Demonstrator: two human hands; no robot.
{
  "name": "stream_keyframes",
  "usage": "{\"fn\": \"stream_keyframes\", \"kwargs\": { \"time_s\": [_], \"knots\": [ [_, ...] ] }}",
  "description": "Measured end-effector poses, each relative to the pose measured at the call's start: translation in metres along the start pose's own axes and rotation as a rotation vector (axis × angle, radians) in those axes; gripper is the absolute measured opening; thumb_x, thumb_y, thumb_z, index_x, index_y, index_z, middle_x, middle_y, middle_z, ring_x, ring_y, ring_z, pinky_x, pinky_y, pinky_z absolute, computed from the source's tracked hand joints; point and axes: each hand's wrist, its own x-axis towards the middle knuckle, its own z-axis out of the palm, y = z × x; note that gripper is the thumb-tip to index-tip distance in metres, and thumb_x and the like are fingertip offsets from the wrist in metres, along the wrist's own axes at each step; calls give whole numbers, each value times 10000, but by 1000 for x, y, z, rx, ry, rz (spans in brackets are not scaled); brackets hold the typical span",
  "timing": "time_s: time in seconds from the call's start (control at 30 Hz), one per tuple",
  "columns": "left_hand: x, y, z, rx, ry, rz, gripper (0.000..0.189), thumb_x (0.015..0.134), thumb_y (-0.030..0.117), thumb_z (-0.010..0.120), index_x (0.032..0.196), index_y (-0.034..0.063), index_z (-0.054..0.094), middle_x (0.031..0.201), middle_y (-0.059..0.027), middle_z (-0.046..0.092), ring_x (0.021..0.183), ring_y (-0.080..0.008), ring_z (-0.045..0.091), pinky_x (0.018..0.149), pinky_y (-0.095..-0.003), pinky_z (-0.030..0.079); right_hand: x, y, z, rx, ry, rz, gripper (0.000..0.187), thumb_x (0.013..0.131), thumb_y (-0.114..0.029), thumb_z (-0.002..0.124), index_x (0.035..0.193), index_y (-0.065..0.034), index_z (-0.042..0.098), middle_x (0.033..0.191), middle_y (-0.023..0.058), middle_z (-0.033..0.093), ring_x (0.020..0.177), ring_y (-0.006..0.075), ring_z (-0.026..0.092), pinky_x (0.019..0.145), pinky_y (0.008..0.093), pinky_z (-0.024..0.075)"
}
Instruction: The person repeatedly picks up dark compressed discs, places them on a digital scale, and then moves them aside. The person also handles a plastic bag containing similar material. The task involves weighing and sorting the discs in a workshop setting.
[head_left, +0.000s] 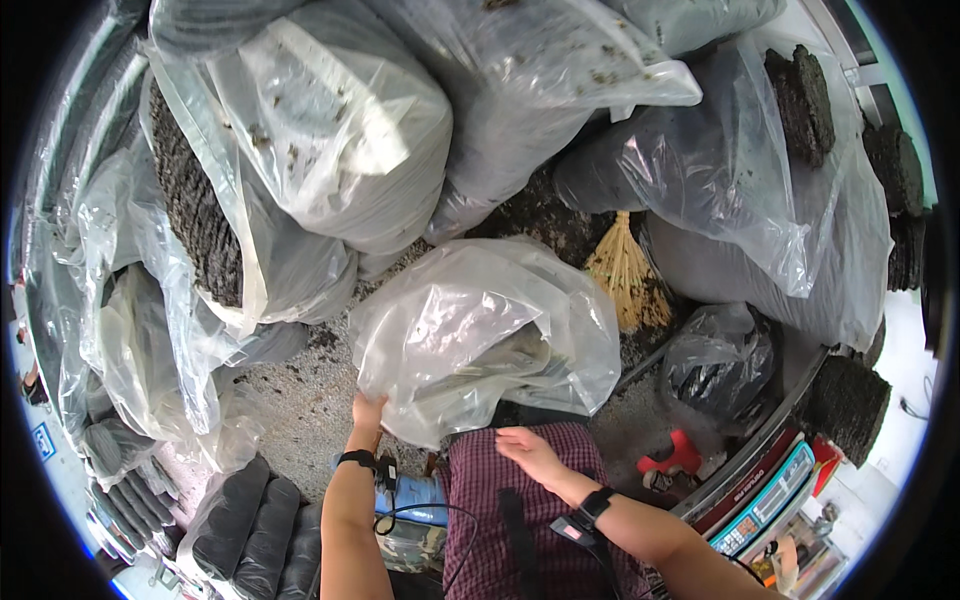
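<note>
A large clear plastic bag (480, 330) stands on the floor before me, its mouth loosely gathered and something greyish showing dimly inside. My left hand (369, 412) grips the bag's near left edge, and the plastic partly hides its fingers. Just short of the near edge, my right hand (531, 454) hovers over the plaid cloth (480, 480) on my front. It holds nothing, with the fingers stretched out and the thumb side turned up. Both wrists wear black bands with small cabled devices.
Big filled plastic bags (360, 135) crowd the far side. Stacks of dark, rough sheets (195, 202) show at left and right (844, 405). A straw broom (626, 277) rests beyond the bag. Black bagged rolls (247, 525) lie at lower left. Dark crumbs dot the speckled floor (300, 397).
</note>
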Motion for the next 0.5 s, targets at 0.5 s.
{"fn": "stream_keyframes", "kwargs": {
  "time_s": [0.5],
  "knots": [
    [-164,78,-71,-525,568,11,686,889,313,633,1432,62,298,1524,-138,163,1331,-331,338,1101,-441,270,-152,-148,18,-275,-348,-431,375,927,-188,604,1231,15,520,1039,96,632,928,158,594,843,289,475]
  ]
}}
